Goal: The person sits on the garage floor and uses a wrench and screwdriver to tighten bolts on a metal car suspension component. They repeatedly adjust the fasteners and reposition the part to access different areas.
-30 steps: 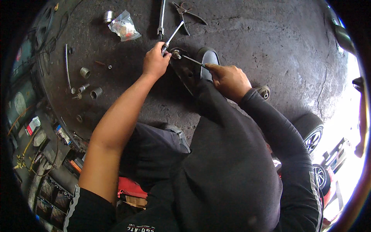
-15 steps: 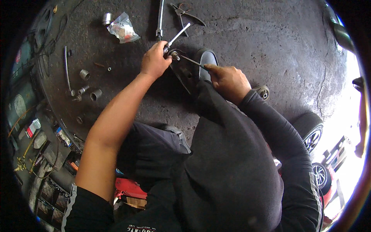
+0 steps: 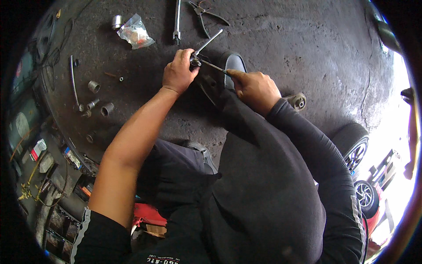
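Near the top middle, my left hand [image 3: 178, 72] is closed around a round metal joint [image 3: 195, 62] with a stud on it. A silver rod-shaped tool [image 3: 209, 42] sticks out up and right from the same grip; its lower end is hidden by the fingers. My right hand [image 3: 257, 90] is wrapped round a screwdriver [image 3: 213, 65], its thin shaft pointing left and its tip at the joint's edge. Below the joint runs a dark metal arm [image 3: 210, 92], partly hidden by my trouser leg. Beside it is my grey-toed shoe [image 3: 234, 66].
A long steel bar [image 3: 177, 22], pliers [image 3: 202, 17] and a plastic bag of small parts [image 3: 136, 33] lie on the dark floor ahead. Sockets [image 3: 93, 86] and a ratchet-like bar [image 3: 74, 81] are at left. A bushing end [image 3: 299, 102] shows beyond my right wrist; wheels [image 3: 356, 149] stand farther right.
My left hand has shifted slightly right and turned, away from the long bar's end, carrying the silver tool along. The screwdriver tip has come closer to the joint.
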Motion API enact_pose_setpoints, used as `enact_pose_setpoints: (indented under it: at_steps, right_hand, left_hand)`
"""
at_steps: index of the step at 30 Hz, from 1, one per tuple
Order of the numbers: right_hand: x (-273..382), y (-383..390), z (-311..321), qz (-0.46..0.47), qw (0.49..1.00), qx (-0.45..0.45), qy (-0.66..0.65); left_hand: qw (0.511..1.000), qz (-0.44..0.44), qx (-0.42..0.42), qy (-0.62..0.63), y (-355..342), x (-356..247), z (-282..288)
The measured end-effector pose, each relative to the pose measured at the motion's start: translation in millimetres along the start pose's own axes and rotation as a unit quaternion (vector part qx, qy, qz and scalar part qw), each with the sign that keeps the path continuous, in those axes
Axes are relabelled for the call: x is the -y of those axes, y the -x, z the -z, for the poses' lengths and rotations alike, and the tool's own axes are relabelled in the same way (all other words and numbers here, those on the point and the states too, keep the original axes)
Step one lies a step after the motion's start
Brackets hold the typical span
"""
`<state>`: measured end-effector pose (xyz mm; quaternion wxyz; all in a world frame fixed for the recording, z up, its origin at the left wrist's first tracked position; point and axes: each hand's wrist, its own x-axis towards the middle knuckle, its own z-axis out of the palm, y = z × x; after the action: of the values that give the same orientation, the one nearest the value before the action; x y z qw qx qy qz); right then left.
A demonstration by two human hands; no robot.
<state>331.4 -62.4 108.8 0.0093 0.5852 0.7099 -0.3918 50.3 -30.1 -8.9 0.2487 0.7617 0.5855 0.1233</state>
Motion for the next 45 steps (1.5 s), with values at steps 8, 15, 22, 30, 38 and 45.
enact_pose_setpoints:
  at_steps: [8, 15, 22, 30, 38, 45]
  right_hand:
    - [0, 2, -3, -0.005, 1.000, -0.010, -0.022]
    - [-1, 4, -4, 0.001, 1.000, -0.012, -0.028]
    - [-1, 3, 0, -0.013, 1.000, 0.008, -0.007]
    - [1, -3, -2, -0.012, 1.000, 0.017, 0.012]
    - [2, -3, -6, -0.022, 0.999, 0.025, 0.004]
    - [5, 0, 1, -0.030, 0.998, 0.046, 0.019]
  left_hand:
    - [0.999, -0.039, 0.015, -0.013, -4, 6, 3]
    - [0.998, -0.058, 0.038, 0.006, -15, 12, 5]
    - [0.978, -0.125, 0.161, -0.042, -39, 7, 21]
    - [0.926, -0.205, 0.279, -0.150, -68, 4, 36]
    - [0.961, -0.186, 0.183, -0.091, -44, 10, 42]
    - [0.968, -0.180, 0.136, -0.107, -32, 9, 40]
